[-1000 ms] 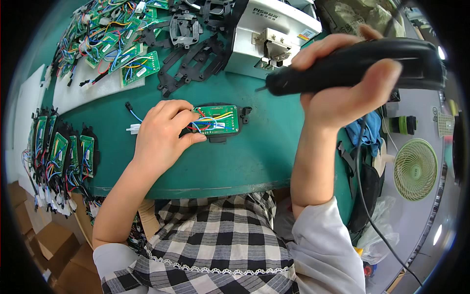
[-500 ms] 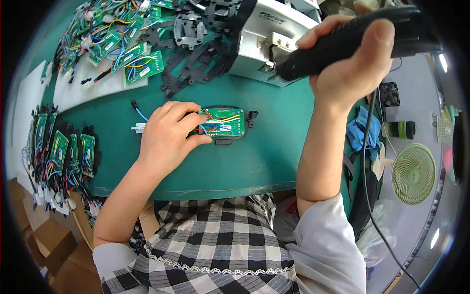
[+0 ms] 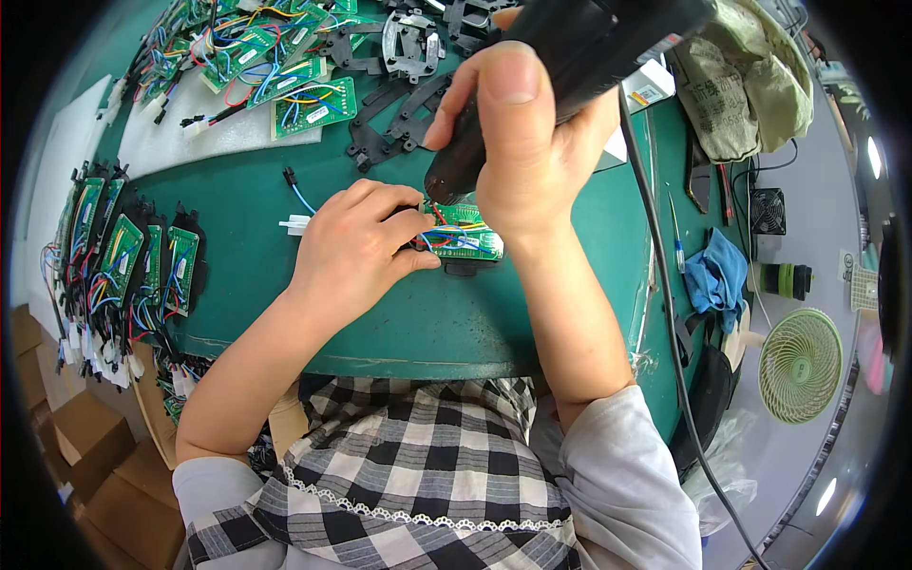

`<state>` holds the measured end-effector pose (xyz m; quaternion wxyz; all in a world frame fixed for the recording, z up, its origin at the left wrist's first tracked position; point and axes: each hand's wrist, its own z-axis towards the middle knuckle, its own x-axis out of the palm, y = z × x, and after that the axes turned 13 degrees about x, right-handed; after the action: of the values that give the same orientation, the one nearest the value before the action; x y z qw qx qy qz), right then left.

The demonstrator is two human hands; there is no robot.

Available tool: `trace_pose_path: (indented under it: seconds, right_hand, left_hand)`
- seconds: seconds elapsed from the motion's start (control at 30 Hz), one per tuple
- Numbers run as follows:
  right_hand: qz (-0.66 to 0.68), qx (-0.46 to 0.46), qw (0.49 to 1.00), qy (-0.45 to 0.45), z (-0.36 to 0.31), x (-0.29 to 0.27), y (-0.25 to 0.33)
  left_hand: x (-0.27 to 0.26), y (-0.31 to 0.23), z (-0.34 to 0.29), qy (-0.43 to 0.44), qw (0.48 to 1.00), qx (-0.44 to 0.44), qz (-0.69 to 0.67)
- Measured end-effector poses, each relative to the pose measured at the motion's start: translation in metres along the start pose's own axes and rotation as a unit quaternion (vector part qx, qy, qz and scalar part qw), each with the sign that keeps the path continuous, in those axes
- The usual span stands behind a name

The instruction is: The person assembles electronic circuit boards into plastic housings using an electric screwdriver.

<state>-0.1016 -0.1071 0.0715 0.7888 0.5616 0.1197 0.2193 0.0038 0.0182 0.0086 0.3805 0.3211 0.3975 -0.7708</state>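
A green circuit board point(image 3: 491, 249) with red, yellow and blue wires lies on a black plastic frame point(image 3: 468, 270) in the middle of the table. My left hand point(image 3: 350, 242) grips the board's left end, thumb on the near side and fingers on the far side. In my right hand point(image 3: 532, 152) is a thick black corded electric screwdriver point(image 3: 579, 52), slanting down to the left. Its nose is over the board's upper left part, by my left fingertips. The bit and any screw are too small or hidden to make out.
Several wired boards point(image 3: 313, 109) are heaped at the back left on white foam point(image 3: 204, 152). Framed boards point(image 3: 119, 261) stand in a row at the left. Black frames point(image 3: 410, 47) lie at the back. A dark cable point(image 3: 655, 237) runs past my right arm; a blue cloth point(image 3: 714, 275) and green fan point(image 3: 801, 366) are at the right.
My right hand has brought the screwdriver left and nearer, from the white box to over the board. The left hand keeps its grip on the board. The view has shifted slightly.
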Motion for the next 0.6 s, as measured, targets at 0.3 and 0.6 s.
trace_pose_path:
  seconds: [0.3, 0.6]
  right_hand:
    - [0.029, -0.033, 0.987, 0.156, 0.009, 0.009, 0.002]
    - [-0.041, -0.15, 0.983, -0.099, 0.04, -0.054, 0.039]
  left_hand:
    - [-0.001, -0.001, 0.0, -0.002, 1.0, -0.014, 0.009]
    - [-0.004, 0.006, 0.002, 0.024, 0.999, 0.006, -0.033]
